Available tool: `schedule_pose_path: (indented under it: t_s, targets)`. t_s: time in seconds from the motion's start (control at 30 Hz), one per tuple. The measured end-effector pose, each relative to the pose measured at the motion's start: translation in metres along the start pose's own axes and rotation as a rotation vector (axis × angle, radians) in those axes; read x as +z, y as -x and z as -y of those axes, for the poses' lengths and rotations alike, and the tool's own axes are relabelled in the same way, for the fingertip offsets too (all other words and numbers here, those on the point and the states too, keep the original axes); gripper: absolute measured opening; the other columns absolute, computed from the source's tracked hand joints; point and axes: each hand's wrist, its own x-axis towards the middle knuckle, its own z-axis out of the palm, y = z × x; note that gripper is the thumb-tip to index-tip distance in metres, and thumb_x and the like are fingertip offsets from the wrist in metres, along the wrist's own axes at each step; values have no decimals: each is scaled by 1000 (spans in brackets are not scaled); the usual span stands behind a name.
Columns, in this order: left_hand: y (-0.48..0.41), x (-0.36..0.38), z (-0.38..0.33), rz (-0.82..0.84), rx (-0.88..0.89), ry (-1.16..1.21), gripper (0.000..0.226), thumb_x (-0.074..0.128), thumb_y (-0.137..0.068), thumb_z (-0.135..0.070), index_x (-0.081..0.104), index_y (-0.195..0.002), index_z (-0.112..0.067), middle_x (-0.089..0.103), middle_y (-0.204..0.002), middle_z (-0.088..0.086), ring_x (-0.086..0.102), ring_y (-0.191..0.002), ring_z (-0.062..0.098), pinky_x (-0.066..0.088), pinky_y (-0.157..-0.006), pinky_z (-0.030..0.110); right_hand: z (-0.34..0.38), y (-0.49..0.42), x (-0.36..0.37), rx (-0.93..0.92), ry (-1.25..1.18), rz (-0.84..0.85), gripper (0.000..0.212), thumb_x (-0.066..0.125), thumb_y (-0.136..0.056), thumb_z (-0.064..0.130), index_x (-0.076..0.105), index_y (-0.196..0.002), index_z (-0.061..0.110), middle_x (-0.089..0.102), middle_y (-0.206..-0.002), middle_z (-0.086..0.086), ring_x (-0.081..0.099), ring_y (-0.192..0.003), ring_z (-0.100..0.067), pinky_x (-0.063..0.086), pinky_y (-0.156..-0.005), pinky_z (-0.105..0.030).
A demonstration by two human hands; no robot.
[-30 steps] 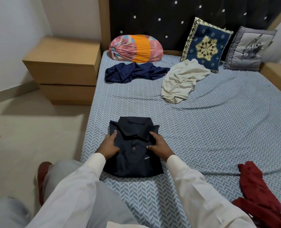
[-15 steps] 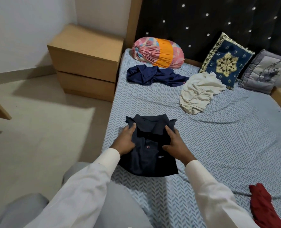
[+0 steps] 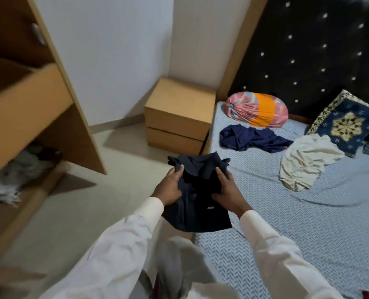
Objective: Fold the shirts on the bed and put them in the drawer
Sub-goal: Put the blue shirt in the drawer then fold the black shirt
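Holding the folded dark shirt point(image 3: 198, 203) between them, your left hand point(image 3: 170, 186) and right hand point(image 3: 226, 190) each grip a side near the collar, thumbs on top, close together but not touching. The shirt looks lifted clear of the bed point(image 3: 308, 223), over its left edge and the floor. Folding this one seems finished; the carry to the drawer point(image 3: 34, 197) is the step in hand. Next you probably need to swing left and lay it flat without letting the fold slip. That drawer stands open low in the wooden wardrobe point(image 3: 49, 93), with blurred clothes inside. On the chevron sheet a navy shirt point(image 3: 252, 139) and a cream shirt point(image 3: 304, 162) lie crumpled near a bolster point(image 3: 256, 110).
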Motion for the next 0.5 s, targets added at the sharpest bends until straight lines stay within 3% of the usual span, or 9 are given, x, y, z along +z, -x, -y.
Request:
schedule_pose_path:
  t_s: [0.07, 0.23, 0.33, 0.43, 0.5]
  targets:
    - [30, -40, -19, -33, -34, 12, 95, 51, -80, 5, 14, -157, -34, 9, -164, -7, 29, -146, 21, 42, -110, 40, 43, 10, -15, -30, -14, 33, 95, 70, -82, 2, 16, -159, 16, 10, -162, -8, 23, -149, -26, 30, -109, -22]
    - [95, -121, -60, -157, -87, 27, 97, 54, -82, 5, 9, -157, -38, 5, -165, -8, 31, -145, 22, 46, -105, 39, 136, 29, -57, -105, -35, 84, 98, 72, -86, 12, 9, -160, 27, 3, -164, -3, 20, -150, -27, 39, -108, -33]
    - [126, -158, -75, -247, -120, 45, 96, 55, -86, 5, 7, -157, -39, 1, -165, -5, 24, -148, 21, 41, -103, 28, 181, 32, -72, -203, -46, 90, 98, 70, -87, 12, 7, -160, 28, 1, -165, 0, 15, -152, -25, 37, -110, -35]
    - [152, -190, -77, -347, -146, 88, 93, 54, -89, 4, 8, -157, -40, 1, -165, -6, 21, -149, 18, 39, -102, 25, 226, 26, -79, -315, -44, 113, 96, 70, -87, 11, 10, -160, 27, 7, -164, -2, 27, -147, -27, 39, -107, -31]
    - [170, -209, -71, -425, -158, 103, 93, 55, -89, 3, 9, -156, -42, 2, -165, -10, 29, -146, 21, 45, -103, 31, 255, 18, -73, -373, -42, 145, 96, 70, -86, 12, 11, -160, 28, 10, -163, -3, 30, -146, -29, 40, -111, -38]
